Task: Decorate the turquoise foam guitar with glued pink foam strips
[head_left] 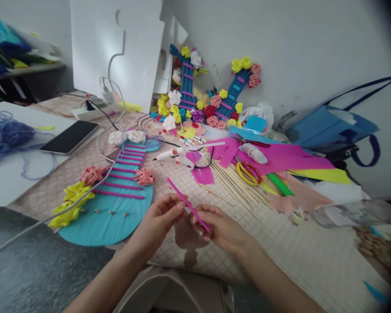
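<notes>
Between my two hands is a thin magenta paper-wrapped stick, slanting from upper left to lower right. The fingers of my left hand pinch it near its middle. Its lower end lies in the closed fingers of my right hand. To the left rests a turquoise guitar-shaped piece with several magenta sticks laid across it. Paper flowers in yellow, pink and white sit along its edges. A glue gun lies just beyond my hands.
Wooden skewers, yellow-handled scissors and magenta paper spread to the right. A white cable crosses over the turquoise piece. A phone and blue yarn lie left. Two flowered blue pieces lean at the wall.
</notes>
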### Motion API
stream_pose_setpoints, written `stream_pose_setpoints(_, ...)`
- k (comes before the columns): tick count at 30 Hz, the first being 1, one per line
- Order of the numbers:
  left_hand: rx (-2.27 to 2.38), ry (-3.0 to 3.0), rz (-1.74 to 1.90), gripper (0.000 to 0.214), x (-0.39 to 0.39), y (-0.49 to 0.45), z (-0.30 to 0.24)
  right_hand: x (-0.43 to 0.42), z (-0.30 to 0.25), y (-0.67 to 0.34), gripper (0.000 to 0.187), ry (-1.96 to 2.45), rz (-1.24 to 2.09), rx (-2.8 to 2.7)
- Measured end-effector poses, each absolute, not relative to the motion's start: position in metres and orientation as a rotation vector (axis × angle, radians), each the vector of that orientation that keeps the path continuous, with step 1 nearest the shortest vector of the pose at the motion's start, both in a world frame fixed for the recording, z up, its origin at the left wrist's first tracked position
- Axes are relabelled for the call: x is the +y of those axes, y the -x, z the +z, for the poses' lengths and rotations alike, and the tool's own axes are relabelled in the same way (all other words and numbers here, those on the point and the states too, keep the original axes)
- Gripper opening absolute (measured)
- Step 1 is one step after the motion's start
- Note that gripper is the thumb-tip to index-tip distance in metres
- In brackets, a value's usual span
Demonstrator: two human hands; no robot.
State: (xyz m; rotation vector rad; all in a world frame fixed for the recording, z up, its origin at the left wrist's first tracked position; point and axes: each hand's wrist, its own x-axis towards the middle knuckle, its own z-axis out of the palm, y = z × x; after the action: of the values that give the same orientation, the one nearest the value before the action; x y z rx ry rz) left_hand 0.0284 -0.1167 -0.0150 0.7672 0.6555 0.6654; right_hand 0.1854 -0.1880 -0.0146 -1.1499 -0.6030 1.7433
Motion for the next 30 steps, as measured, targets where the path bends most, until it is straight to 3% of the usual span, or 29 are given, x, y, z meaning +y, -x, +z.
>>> stream_pose_setpoints(4, 0.638, -0.686, 0.659, 0.021, -0.117, -0.029, -0.015, -0.189, -0.015, -0.181, 0.026, 1.098, 1.765, -0.598)
stream_pose_setpoints(9, 0.628, -0.682, 0.672, 0.022, -0.114, -0.030, -0.018, -0.190, -0.016, -0.179, 0.039, 1.158, 1.687, -0.652)
stream_pose_setpoints(16, 0.665, -0.751, 0.702, 0.025, -0.114, -0.031, -0.022, -0.190, -0.016, -0.180, 0.031, 1.355, 1.536, -0.923)
stream_pose_setpoints(24, 0.632, -0.803, 0.684, 0.023, -0.116, -0.030, -0.023, -0.193, -0.016, -0.179, 0.035, 1.348, 1.526, -1.033)
stream_pose_setpoints(26, 0.651, -0.786, 0.695, 0.023, -0.115, -0.028, -0.023, -0.191, -0.012, -0.192, 0.031, 1.498, 1.280, -1.257)
stream_pose_setpoints(30, 0.699, -0.776, 0.706, 0.023, -0.111, -0.025, -0.020, -0.182, -0.012, -0.230, 0.008, 1.940, 0.331, -1.604)
